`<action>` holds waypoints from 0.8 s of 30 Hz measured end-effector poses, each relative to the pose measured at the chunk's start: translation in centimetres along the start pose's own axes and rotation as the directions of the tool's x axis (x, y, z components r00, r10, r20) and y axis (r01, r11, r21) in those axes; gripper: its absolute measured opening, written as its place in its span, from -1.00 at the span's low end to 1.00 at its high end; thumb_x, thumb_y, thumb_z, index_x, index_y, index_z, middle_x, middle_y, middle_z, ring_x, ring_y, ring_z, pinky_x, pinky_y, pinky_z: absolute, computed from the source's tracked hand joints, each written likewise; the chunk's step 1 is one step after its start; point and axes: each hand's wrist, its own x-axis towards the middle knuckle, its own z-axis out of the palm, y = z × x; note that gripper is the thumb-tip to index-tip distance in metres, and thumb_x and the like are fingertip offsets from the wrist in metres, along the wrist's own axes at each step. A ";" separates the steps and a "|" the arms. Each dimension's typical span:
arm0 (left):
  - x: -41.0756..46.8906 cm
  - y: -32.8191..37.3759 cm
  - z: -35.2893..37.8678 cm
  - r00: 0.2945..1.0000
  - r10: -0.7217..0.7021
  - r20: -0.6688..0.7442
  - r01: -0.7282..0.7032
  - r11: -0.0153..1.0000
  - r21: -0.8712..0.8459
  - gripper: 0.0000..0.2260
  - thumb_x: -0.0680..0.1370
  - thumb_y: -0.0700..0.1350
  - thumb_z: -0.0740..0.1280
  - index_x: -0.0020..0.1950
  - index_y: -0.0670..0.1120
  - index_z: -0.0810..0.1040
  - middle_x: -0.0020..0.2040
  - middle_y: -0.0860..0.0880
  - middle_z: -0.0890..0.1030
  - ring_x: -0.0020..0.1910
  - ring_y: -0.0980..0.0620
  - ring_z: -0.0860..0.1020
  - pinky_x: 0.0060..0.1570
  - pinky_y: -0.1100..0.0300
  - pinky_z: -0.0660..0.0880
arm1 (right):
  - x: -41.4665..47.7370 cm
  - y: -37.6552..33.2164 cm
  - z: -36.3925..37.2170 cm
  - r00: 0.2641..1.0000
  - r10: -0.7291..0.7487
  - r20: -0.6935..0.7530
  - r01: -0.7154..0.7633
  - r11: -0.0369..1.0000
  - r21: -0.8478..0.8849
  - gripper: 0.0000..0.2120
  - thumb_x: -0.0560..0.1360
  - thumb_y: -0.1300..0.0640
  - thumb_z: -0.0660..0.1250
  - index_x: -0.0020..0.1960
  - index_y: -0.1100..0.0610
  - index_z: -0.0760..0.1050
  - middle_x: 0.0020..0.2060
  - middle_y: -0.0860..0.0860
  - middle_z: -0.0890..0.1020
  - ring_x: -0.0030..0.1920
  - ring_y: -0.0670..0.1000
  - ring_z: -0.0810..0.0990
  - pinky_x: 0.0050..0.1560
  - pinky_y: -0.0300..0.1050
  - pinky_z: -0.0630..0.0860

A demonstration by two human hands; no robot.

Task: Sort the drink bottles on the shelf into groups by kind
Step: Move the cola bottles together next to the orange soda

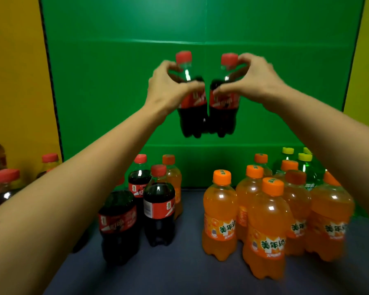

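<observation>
A bare lane of dark shelf runs from the front edge back to the green back panel, between the standing cola bottles on the left and the tight cluster of orange soda bottles on the right. Green bottles block the right rear corner. Above the caps the air is open up to the two raised cola bottles, gripped by the left hand and the right hand.

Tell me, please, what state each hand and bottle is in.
left hand: grips the left cola bottle, aloft, capped.
right hand: grips the right cola bottle, aloft, capped.
shelf colas: upright, capped, at left.
orange sodas: upright, capped, at right.
stray orange soda: upright behind shelf colas.
green sodas: upright, back right.
</observation>
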 end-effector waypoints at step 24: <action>-23.1 -7.8 -15.2 0.966 0.117 -0.229 -0.048 0.957 0.285 -0.55 0.36 0.10 0.32 0.23 0.06 0.35 0.04 0.05 0.44 0.08 0.33 0.41 0.08 0.54 0.29 | -23.1 -3.4 14.7 1.000 0.017 0.018 -0.022 0.922 0.388 -0.53 0.25 -0.11 0.51 0.07 -0.30 0.39 0.00 -0.25 0.58 0.07 -0.20 0.54 0.08 -0.28 0.47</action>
